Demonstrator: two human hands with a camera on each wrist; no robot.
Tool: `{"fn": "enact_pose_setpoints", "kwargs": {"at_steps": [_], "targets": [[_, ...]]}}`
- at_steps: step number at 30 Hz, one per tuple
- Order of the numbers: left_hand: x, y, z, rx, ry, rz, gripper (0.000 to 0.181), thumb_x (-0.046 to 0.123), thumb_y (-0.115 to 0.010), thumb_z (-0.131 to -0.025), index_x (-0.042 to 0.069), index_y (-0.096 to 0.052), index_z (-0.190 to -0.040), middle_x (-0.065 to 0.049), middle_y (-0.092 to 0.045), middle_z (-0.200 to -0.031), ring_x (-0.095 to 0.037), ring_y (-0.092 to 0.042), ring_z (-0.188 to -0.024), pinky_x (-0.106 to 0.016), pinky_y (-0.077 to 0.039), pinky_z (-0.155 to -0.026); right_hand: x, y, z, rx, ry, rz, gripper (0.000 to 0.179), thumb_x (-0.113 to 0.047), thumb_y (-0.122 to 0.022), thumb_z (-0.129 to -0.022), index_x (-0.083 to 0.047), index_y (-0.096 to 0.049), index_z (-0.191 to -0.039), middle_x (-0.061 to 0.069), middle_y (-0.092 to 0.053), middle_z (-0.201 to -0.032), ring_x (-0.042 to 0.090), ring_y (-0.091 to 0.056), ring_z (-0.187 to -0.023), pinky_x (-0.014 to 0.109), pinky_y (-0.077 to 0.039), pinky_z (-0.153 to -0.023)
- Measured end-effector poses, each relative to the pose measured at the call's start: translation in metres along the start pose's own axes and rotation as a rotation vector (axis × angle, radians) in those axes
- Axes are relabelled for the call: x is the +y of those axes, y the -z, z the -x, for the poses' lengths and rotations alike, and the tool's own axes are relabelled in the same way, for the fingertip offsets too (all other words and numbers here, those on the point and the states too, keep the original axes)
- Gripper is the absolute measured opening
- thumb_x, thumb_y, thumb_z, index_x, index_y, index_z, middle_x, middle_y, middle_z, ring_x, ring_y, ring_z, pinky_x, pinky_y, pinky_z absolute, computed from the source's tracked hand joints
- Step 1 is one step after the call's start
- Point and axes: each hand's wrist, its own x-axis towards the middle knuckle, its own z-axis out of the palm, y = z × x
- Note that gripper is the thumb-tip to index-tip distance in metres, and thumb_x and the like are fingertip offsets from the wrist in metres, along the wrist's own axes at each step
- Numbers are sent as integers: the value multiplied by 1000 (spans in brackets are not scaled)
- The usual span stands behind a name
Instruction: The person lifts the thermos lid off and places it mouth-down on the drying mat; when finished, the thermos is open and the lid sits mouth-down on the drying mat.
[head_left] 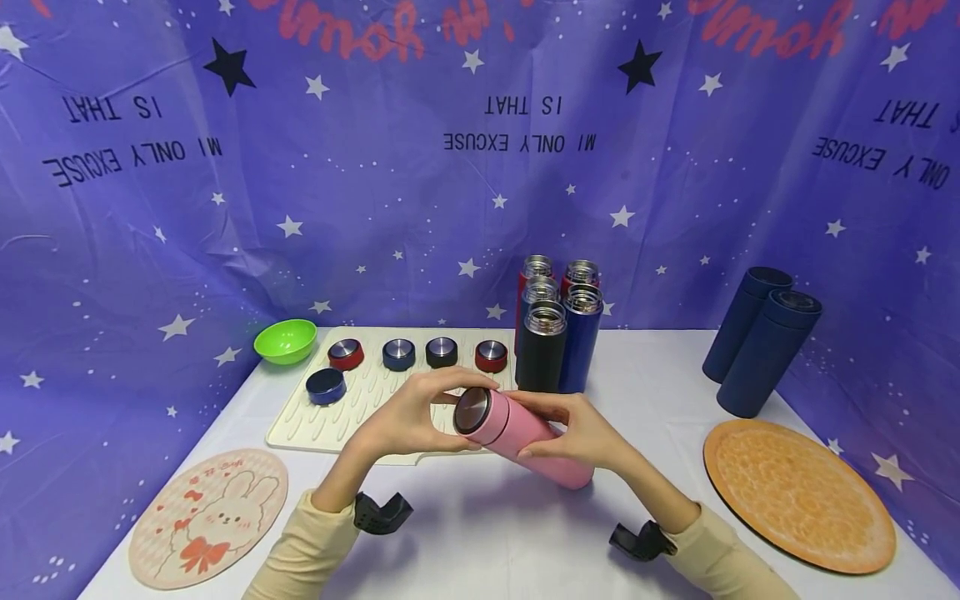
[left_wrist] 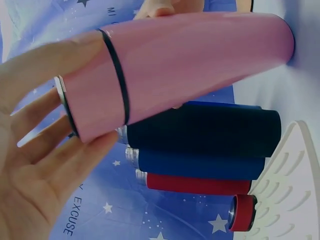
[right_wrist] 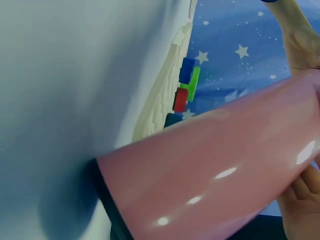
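A pink thermos bottle (head_left: 536,437) is held tilted over the table, its capped end up and to the left. The left hand (head_left: 420,414) grips the pink cap (head_left: 474,412) with thumb and fingers; in the left wrist view the thumb lies along the cap (left_wrist: 95,95) by the dark seam. The right hand (head_left: 577,429) holds the bottle's body from the right. Its lower end is close over the white tabletop, as the right wrist view shows with the bottle (right_wrist: 215,170). Behind the hands stand several lidless bottles, a black bottle (head_left: 542,354) foremost.
A cream drying mat (head_left: 360,417) bears several loose lids, among them a red lid (head_left: 491,356) and a blue lid (head_left: 326,387). A green bowl (head_left: 286,342) sits at back left. Two capped navy bottles (head_left: 765,358) stand right, behind an orange round mat (head_left: 798,496). A rabbit mat (head_left: 210,517) lies left.
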Motion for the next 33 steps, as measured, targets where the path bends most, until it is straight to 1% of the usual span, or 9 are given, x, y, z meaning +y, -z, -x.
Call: {"fn": "enact_pose_setpoints", "kwargs": {"at_steps": [3,8,11,15,22,24,27,30,33], "targets": [[-6,-2,1,22,-23,-13,62,2,-89,-63,-2,-62,-119,-13,-64,-117,-22,-62,-106,-33,-58,-79,0,-1,1,14,10,26,68,-24,-86,-73,-16,-58,-135,-3,-63,-126,18,-60,-115,33,-49,-97],[-8,-4,1,44,-35,-29,62,0,-90,-59,-5,-63,-115,-17,-66,-112,-23,-64,-102,-34,-59,-75,-2,-4,3,42,42,83,68,-24,-87,-72,-15,-59,-134,-1,-64,-125,17,-61,-112,33,-51,-94],[-22,-8,5,64,-7,-40,64,6,-92,-59,-1,-64,-117,-12,-67,-112,-21,-64,-100,-31,-59,-73,-3,-6,3,74,78,114,68,-23,-88,-71,-12,-60,-132,2,-65,-123,17,-62,-110,33,-52,-91],[-32,-11,8,108,59,-66,62,16,-92,-62,6,-66,-118,-2,-68,-109,-16,-64,-95,-25,-58,-70,-4,-10,4,122,110,142,66,-22,-88,-70,-9,-62,-129,4,-66,-121,17,-64,-107,32,-53,-89],[-23,-18,8,228,274,-155,52,40,-86,-70,16,-69,-113,6,-70,-96,-7,-66,-73,-22,-57,-59,-10,-17,4,201,134,195,66,-22,-89,-68,-6,-63,-127,6,-67,-118,16,-66,-101,29,-55,-85],[-20,-19,7,223,325,-159,52,44,-84,-71,17,-69,-113,6,-70,-94,-7,-66,-70,-23,-57,-59,-14,-17,4,207,136,218,66,-22,-90,-67,-6,-64,-126,6,-68,-116,16,-67,-100,29,-56,-83],[-17,-16,8,170,336,-127,54,42,-84,-72,18,-65,-117,8,-68,-98,-9,-66,-81,-24,-58,-64,-19,-14,5,193,127,252,66,-24,-90,-67,-7,-65,-126,5,-68,-115,15,-67,-99,30,-56,-83],[-17,-14,8,97,293,-70,59,37,-85,-72,21,-61,-123,9,-65,-108,-10,-63,-94,-25,-58,-70,-23,-7,7,158,95,265,66,-27,-90,-67,-11,-65,-126,2,-68,-115,14,-66,-101,31,-56,-84],[-19,-13,8,40,217,-31,63,33,-86,-73,22,-59,-128,9,-62,-119,-11,-59,-104,-26,-57,-74,-25,0,8,105,51,240,67,-31,-89,-68,-15,-64,-128,-2,-68,-116,12,-65,-103,31,-54,-87]]}}
